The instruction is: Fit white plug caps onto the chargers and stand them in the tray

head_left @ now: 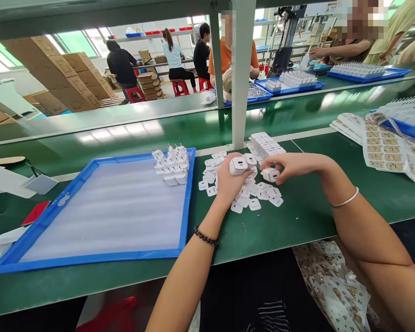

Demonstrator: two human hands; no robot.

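Note:
My left hand [225, 179] is closed around a white charger [238, 165] whose end face shows a dark port slot. A second white charger [250, 159] sits right beside it, seemingly in the same grip. Between the fingers of my right hand [288, 162] is another white charger [271, 174], its slot facing me. Beneath and around both hands, many flat white square cover plates [254, 204] with slots lie loose on the green bench [228, 237]. Just behind my hands stands a block of white chargers [267, 145] in rows.
To the left lies a blue-rimmed tray [190, 203] with several white plug chargers [173, 166] standing in its far right corner. Sticker sheets [383, 145] pile up at the right. A white post [240, 92] rises behind the block. Across the bench, a person in orange [254, 57] is at work.

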